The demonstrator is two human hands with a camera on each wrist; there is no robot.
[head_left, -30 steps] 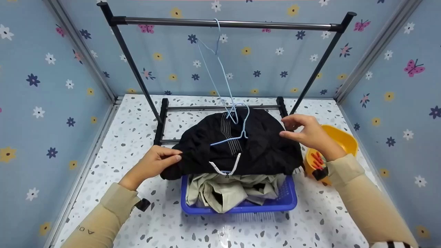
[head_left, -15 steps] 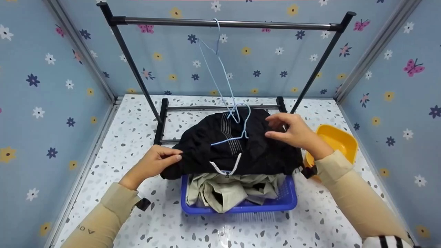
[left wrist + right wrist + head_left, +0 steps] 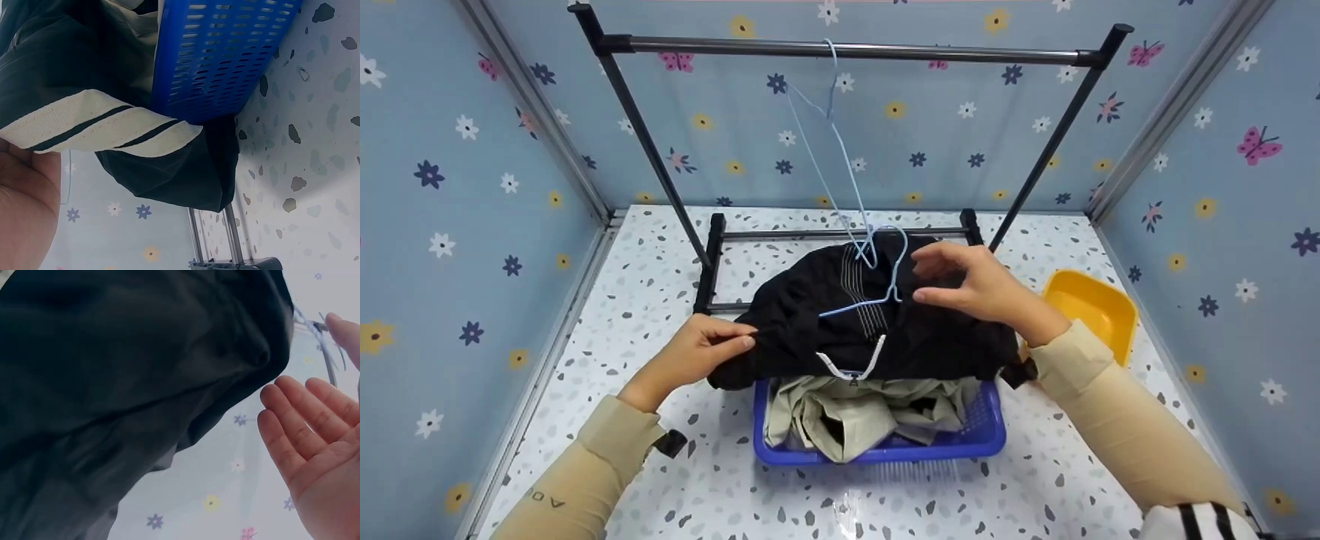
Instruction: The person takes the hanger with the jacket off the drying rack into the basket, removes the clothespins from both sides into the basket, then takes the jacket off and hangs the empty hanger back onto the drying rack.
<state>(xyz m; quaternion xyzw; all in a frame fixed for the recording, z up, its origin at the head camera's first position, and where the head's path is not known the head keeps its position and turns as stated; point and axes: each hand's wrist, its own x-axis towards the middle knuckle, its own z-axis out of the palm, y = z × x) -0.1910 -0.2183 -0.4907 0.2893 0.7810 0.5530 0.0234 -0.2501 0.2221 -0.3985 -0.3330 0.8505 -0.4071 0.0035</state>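
Note:
A black jacket (image 3: 780, 307) with thin white lines and a white zip lies bunched over the basket. My left hand (image 3: 682, 360) pinches its left edge; in the left wrist view, white stripes run along the black cloth (image 3: 152, 174) beside that hand. One light blue wire hanger (image 3: 893, 289) lies against the jacket, hook up, its right arm out of sight at the cloth. Over the jacket's right side hovers my right hand (image 3: 979, 285), thumb and fingers apart near the hook. In the right wrist view, the right hand (image 3: 320, 450) holds nothing, its fingers extended beside the cloth.
A second blue hanger (image 3: 851, 172) hangs from the rack's top bar (image 3: 720, 47), its lower end just above the jacket. Beneath the jacket, a blue basket (image 3: 885, 454) holds beige clothing (image 3: 844, 431). A yellow bin (image 3: 1091, 300) stands on the right, partly behind the right forearm.
My right hand has moved left from the jacket's right edge toward the hanger's hook. The left hand keeps its pinch in the same place.

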